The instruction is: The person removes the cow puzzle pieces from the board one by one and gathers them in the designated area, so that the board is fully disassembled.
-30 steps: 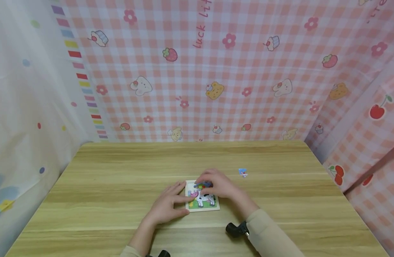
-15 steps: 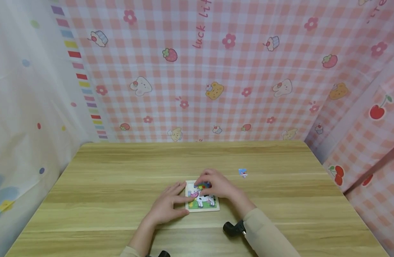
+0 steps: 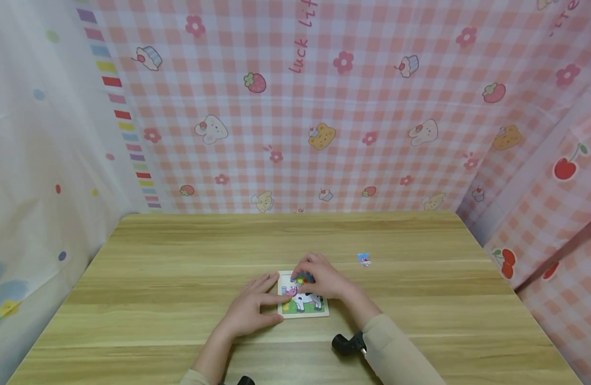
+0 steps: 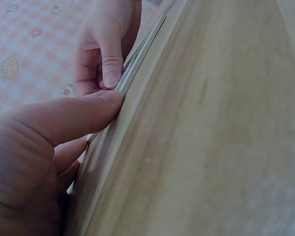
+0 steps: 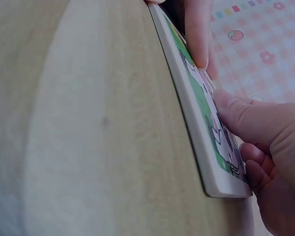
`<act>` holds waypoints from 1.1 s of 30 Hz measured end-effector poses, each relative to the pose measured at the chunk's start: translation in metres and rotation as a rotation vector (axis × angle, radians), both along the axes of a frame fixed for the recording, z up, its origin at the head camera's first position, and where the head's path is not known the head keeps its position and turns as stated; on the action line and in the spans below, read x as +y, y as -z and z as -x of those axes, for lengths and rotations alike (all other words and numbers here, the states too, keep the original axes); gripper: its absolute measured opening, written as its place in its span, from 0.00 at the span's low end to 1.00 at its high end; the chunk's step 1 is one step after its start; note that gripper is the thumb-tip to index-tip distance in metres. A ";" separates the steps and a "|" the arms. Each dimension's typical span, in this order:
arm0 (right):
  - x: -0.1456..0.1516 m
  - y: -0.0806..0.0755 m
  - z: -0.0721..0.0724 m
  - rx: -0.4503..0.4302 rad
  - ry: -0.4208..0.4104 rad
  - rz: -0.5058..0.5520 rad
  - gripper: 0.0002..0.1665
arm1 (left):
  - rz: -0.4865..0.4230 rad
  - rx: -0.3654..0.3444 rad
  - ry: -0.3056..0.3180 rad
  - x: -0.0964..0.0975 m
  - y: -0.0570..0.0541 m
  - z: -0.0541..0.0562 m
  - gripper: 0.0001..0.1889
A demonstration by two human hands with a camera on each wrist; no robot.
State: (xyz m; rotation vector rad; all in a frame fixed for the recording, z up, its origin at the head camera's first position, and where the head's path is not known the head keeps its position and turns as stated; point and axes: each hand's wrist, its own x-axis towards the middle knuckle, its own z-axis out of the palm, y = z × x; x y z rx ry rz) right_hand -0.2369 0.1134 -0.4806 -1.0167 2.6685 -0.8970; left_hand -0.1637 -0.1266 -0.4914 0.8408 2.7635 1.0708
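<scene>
A small framed jigsaw puzzle (image 3: 308, 306) with a cow picture lies flat on the wooden table in the head view. The left hand (image 3: 249, 307) lies along its left side, thumb at the near corner, one finger stretched over the cow's head and other fingers at the far corner. From the right, the right hand (image 3: 319, 275) bends over the far part of the puzzle, fingers curled. Between its thumb and fingertips shows a colourful puzzle piece (image 3: 305, 278), partly hidden by the hand. In the right wrist view, the right thumb (image 5: 231, 108) is close against the picture.
One loose blue-and-pink puzzle piece (image 3: 364, 260) lies on the table (image 3: 179, 256), beyond and to the right of the puzzle. Black wrist devices (image 3: 348, 345) sit by both sleeves. Patterned curtains (image 3: 256, 123) stand behind the table and at its sides.
The right hand and forearm have shifted slightly left over the puzzle, its wrist device moving with it. The left hand and the loose piece have stayed in place.
</scene>
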 end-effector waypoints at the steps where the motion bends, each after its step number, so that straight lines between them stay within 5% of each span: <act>1: 0.000 0.000 -0.001 -0.003 0.004 0.002 0.12 | 0.000 0.000 -0.001 0.000 0.000 0.000 0.22; 24: -0.003 0.000 -0.004 -0.007 0.024 0.017 0.13 | -0.024 0.016 0.009 -0.001 0.000 0.000 0.22; 33: 0.000 0.002 -0.006 0.005 0.033 0.104 0.15 | -0.033 -0.011 0.014 0.000 -0.003 -0.001 0.21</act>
